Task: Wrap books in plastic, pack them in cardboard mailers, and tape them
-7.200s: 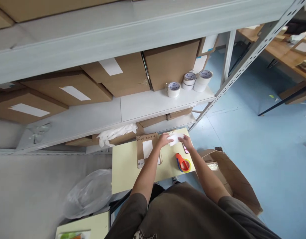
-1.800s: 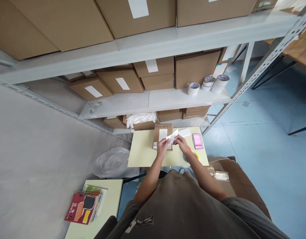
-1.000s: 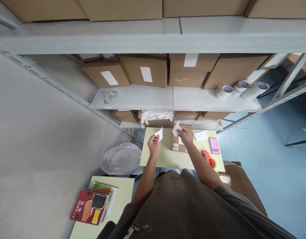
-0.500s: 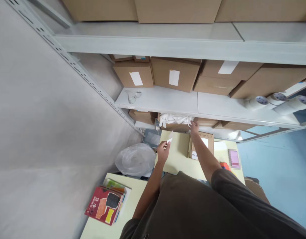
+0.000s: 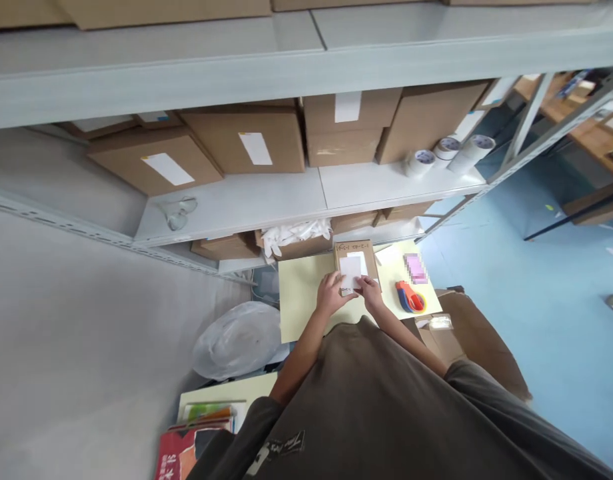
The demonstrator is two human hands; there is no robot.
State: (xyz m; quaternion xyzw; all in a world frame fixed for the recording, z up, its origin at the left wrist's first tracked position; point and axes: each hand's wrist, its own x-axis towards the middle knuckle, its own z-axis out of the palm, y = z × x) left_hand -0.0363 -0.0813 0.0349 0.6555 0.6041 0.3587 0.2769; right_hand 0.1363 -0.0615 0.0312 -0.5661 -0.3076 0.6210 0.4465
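Between my two hands is a small white paper label (image 5: 350, 270), with a line of purplish print along its near edge. My left hand (image 5: 330, 293) has its fingers closed on the label's left side. At its lower right corner my right hand (image 5: 369, 293) pinches it. Directly under the label lies a flat brown cardboard box (image 5: 369, 251) with handwriting on its far end and a white sticker, partly covered. The box rests on a pale yellow table (image 5: 304, 293).
An orange and blue tape dispenser (image 5: 410, 298) and a blurred pink item (image 5: 415, 268) lie right of the box. Beyond, a box of crumpled white paper strips (image 5: 296, 233) sits under the shelf (image 5: 266, 200). Tape rolls (image 5: 420, 162) stand above. An open carton (image 5: 466, 333) is at the right.
My right hand has come back from the box of white strips to join my left on the label. The label has moved over the cardboard box. The view has turned right.
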